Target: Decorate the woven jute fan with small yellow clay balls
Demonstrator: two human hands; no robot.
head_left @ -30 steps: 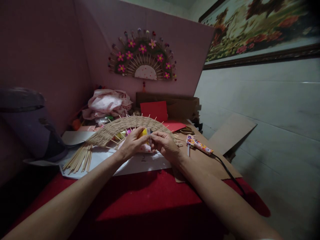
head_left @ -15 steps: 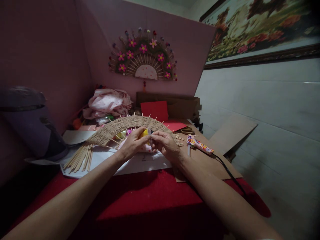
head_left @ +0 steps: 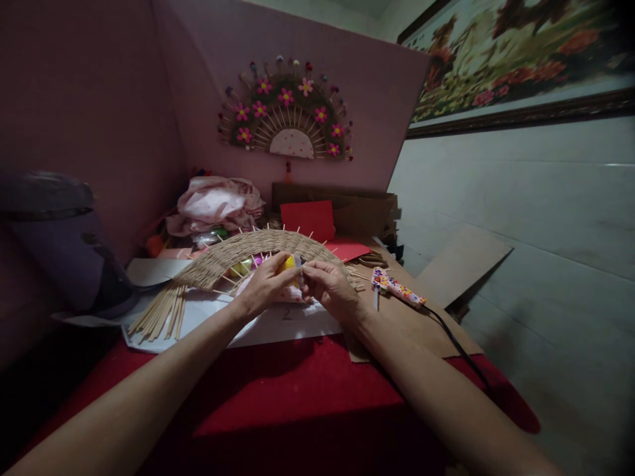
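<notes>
While our left hand and right hand pinch a yellow packet, they partly hide the woven fan; a glue gun lies on cardboard.

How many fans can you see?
2. A flowered fan is on the pink panel; a woven fan is on the red-covered table, partly hidden by the left hand and right hand. More could be hidden.

The glue gun lies on cardboard, right of the fan.
</notes>
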